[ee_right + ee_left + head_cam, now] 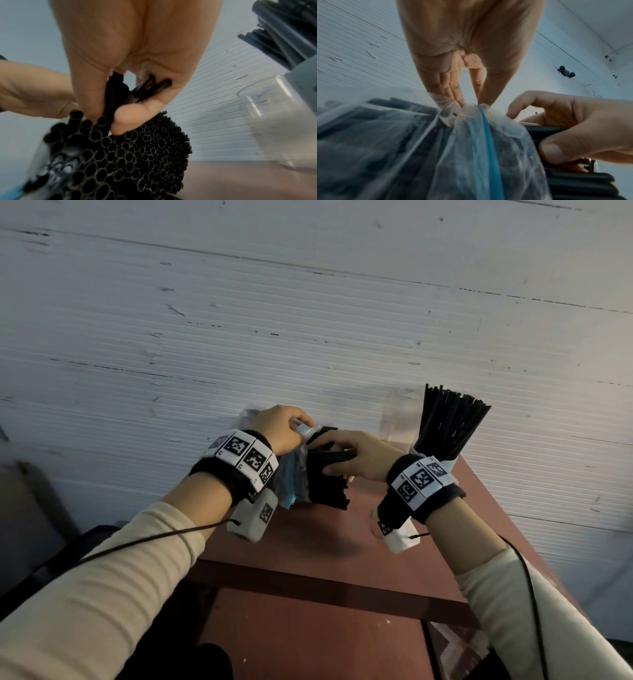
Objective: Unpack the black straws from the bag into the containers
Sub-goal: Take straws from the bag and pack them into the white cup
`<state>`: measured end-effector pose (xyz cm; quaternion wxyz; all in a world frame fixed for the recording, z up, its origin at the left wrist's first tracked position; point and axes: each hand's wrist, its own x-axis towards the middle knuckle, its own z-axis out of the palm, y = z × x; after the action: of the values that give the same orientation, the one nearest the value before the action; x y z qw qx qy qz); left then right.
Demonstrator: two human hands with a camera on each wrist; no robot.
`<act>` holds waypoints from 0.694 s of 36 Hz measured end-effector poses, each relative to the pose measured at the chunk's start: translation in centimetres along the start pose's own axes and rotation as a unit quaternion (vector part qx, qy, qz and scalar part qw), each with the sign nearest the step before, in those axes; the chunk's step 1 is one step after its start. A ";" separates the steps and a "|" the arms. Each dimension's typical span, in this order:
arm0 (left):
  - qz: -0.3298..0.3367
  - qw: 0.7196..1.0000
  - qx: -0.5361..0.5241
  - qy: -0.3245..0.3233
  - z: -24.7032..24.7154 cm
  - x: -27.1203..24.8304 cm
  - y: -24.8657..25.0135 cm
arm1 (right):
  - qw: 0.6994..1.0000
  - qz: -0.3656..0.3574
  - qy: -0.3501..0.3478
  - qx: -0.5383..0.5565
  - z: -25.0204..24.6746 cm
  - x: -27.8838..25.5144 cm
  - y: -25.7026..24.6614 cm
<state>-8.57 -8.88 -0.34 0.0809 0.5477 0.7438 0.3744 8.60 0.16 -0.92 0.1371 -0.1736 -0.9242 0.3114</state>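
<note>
A clear plastic bag [291, 474] with a blue zip strip [486, 142] holds a thick bundle of black straws [329, 481], whose open ends [130, 159] face the right wrist camera. My left hand [284, 429] pinches the bunched top of the bag [469, 108] above the table. My right hand [356, 457] grips several straws [120, 94] at the bundle's upper edge, thumb [133, 117] pressed on them. A container [445, 426] at the back right stands full of black straws. Beside it stands a clear container [278, 121] with no straws showing in it.
The reddish-brown table [342, 549] is small; its front edge [308, 580] and right edge are close to my hands. A white ribbed wall [274, 320] stands right behind the containers. Dark floor and objects lie to the left below the table.
</note>
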 end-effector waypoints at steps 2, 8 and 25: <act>-0.002 1.000 -0.001 0.000 0.1 0.1 0.0 | 1.000 -0.004 -0.005 0.007 0.1 0.0 0.1; 0.008 1.000 -0.003 0.003 -0.1 -0.1 0.2 | 0.999 -0.012 0.036 0.022 -0.6 -0.4 0.6; -0.003 1.000 0.000 -0.021 0.9 0.1 -0.5 | 0.999 0.023 -0.020 0.021 -0.8 -2.5 0.6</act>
<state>-8.51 -8.47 -1.24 0.0972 0.5531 0.7438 0.3623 11.27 0.00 -1.08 0.1153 -0.1861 -0.9156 0.3371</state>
